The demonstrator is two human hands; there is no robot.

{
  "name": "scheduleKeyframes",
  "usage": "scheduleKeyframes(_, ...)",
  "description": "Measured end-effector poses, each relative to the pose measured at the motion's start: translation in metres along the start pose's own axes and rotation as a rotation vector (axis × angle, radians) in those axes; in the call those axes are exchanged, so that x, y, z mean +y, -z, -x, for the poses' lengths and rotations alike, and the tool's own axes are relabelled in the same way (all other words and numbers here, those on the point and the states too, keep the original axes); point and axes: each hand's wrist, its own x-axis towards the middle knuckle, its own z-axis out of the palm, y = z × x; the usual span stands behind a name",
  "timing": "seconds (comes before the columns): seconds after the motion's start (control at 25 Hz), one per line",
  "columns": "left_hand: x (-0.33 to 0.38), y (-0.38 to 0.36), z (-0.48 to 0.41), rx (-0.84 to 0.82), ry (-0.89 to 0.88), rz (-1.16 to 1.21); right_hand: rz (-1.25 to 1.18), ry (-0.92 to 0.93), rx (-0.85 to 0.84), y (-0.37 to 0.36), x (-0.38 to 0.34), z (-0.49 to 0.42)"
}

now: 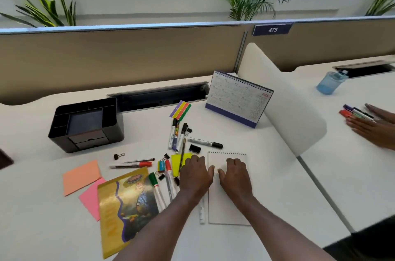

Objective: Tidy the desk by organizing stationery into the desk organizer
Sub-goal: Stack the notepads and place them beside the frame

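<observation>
**White desk: loose stationery, both hands flat at the notepad**

Near edge, centre:
- White spiral-bound notepad (228,207), lying flat with its spiral toward the far edge.
- Right hand (234,175), palm down on the notepad. The fingers are relaxed and grip nothing.
- Left hand (196,173), palm down just beside it, over the notepad's left edge and a yellow sticky-note pad (176,162). The fingers are relaxed and grip nothing.
- White pen barrel (202,214), along the notepad's left edge and partly under the left forearm.

Near edge, left of centre:
- Gold-covered booklet with a bird picture (121,207), tilted.
- Pink paper sheet (90,198), partly under the booklet.
- Orange paper sheet (81,176), overlapping the pink one.

Middle of the desk:
- Green-capped white marker (157,191) and red-capped white marker (170,175), side by side just left of the left hand.
- Red-banded pen (132,164), lying crosswise.
- Small black binder clip (118,156), alone.
- Large black binder clip (195,148).
- Thin dark pencil (182,154).
- Black-capped silver marker (205,142).
- Two upright-lying black-capped markers (173,134).
- Strip of coloured index flags (180,110).

Far left corner:
- Black plastic desk organizer (115,128), with open compartments on top and small drawers in front. It stands well apart from the scattered stationery.

Far edge:
- Grey cable tray (158,96), lid raised.
- Spiral desk calendar with a purple base (238,99), standing toward the right corner.

Neighbouring desk, right:
- Blue mesh cup (329,83).
</observation>
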Motion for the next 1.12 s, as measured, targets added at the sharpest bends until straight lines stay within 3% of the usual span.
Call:
scheduleKeyframes(0.36, 0.047, -0.023, -0.013, -0.129, 0.142, -0.128, 0.073, -0.292, -0.029, 0.015, 0.045, 0.006)
scheduleKeyframes(0.64, 0.066, -0.019, -0.023, -0.097, 0.334, 0.187, -0.181, -0.492, -0.086, 0.017, 0.041, -0.011)
scheduleKeyframes(0.84, 0.070, -0.004, -0.030, -0.073, 0.409, 0.549, -0.360, -0.584, -0.151, 0.023, 0.049, -0.021)
scheduleKeyframes(1.0, 0.056, -0.001, -0.039, -0.008, 0.362, 0.669, -0.678, -0.613, -0.041, 0.034, 0.052, -0.025)
scheduleKeyframes(1.12, 0.036, 0.021, -0.041, 0.034, 0.361, 0.770, -0.918, -0.570, -0.106, 0.046, 0.041, -0.027)
